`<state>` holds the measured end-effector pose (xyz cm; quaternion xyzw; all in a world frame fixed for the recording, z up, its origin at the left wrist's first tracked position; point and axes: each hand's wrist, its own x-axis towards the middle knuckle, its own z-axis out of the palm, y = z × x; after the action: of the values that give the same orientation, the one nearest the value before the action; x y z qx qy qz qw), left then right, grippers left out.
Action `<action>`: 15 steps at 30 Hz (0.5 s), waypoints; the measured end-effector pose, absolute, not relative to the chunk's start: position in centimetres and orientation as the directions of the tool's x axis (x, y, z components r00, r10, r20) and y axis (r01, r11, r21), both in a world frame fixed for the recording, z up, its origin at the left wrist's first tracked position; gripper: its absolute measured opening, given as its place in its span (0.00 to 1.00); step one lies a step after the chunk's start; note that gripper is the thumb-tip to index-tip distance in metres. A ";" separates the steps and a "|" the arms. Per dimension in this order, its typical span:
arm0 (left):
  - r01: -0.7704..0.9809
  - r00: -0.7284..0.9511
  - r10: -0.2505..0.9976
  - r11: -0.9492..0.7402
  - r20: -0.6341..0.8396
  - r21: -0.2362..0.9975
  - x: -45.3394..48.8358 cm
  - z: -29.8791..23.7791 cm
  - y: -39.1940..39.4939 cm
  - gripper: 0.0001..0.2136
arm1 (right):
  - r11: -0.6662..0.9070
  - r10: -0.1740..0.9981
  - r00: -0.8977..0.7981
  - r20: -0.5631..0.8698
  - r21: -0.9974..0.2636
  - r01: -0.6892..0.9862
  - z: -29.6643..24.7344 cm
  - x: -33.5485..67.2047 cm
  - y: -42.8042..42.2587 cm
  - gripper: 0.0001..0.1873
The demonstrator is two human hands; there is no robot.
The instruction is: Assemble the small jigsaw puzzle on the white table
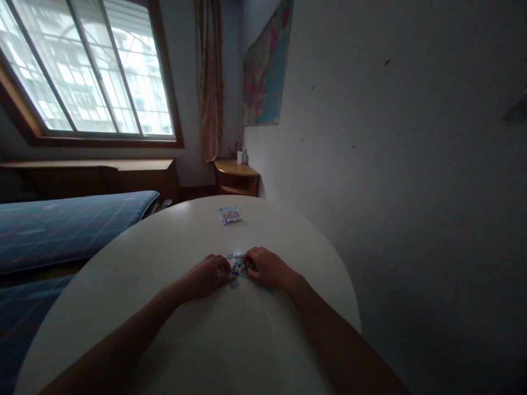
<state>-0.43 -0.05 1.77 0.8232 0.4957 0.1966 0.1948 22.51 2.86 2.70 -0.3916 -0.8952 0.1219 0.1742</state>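
On a white table (164, 247), both hands (211, 273) (268, 266) half-curled around puzzle pieces (237, 267), grip unclear

Bare forearms (138, 334) — tapering toward the wrists (178, 292), bare left hand (213, 275), bare right hand (267, 267)

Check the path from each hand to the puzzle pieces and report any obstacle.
Nothing visible stands in the way: the left hand and right hand flank the pieces closely. The printed picture lies beyond, apart.

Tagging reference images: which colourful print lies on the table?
The small print beyond the puzzle pieces; the other, a large poster, hangs on the wall.
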 end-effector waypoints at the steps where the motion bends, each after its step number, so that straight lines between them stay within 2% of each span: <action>1: 0.737 0.419 0.899 -0.420 0.129 0.530 -0.4 1.6 0.0 0.08 | 0.666 0.742 -0.633 0.223 -0.356 0.655 2.6 22.4 2.8 0.13; 9: 0.640 0.456 0.878 -0.436 0.145 0.633 -0.4 0.2 0.7 0.12 | 0.702 0.701 -0.679 0.218 -0.381 0.602 1.5 21.9 2.6 0.25; 11: 0.632 0.462 0.875 -0.439 0.144 0.638 -0.4 0.3 0.6 0.12 | 0.695 0.706 -0.674 0.220 -0.398 0.598 1.3 21.7 2.5 0.25; 15: 0.694 0.460 0.873 -0.467 0.162 0.548 -0.6 0.9 0.2 0.13 | 0.675 0.718 -0.667 0.202 -0.438 0.594 1.3 21.5 2.4 0.20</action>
<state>-0.61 0.19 0.87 0.8287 0.4727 0.2162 0.2074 21.53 2.37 1.31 -0.3656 -0.8969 0.1700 0.1818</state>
